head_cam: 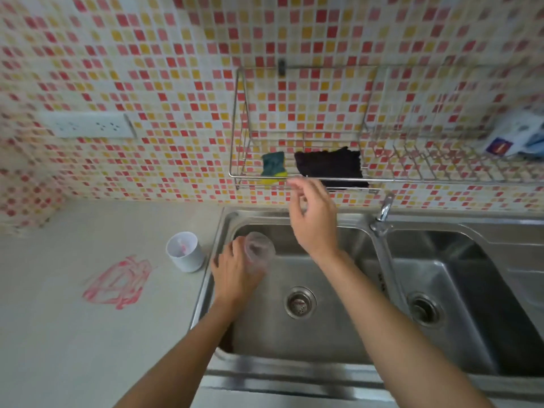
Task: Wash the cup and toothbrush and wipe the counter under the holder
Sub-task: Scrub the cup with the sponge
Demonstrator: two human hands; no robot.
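Clear cup (259, 251) is gripped by left hand (235, 269) over sink (338, 328) left edge. Right hand (315, 216) is raised at rack (297, 179) front edge, fingers loosely open, empty. Holder (185, 251) is stood on counter (59, 334) beside sink.

Left hand (235, 269) curled closed around the clear cup (259, 251), forearm extended forward. Right hand (315, 219) raised above and beyond the cup, fingers (295, 187) loosely bent and apart, holding nothing, wrist flexed.
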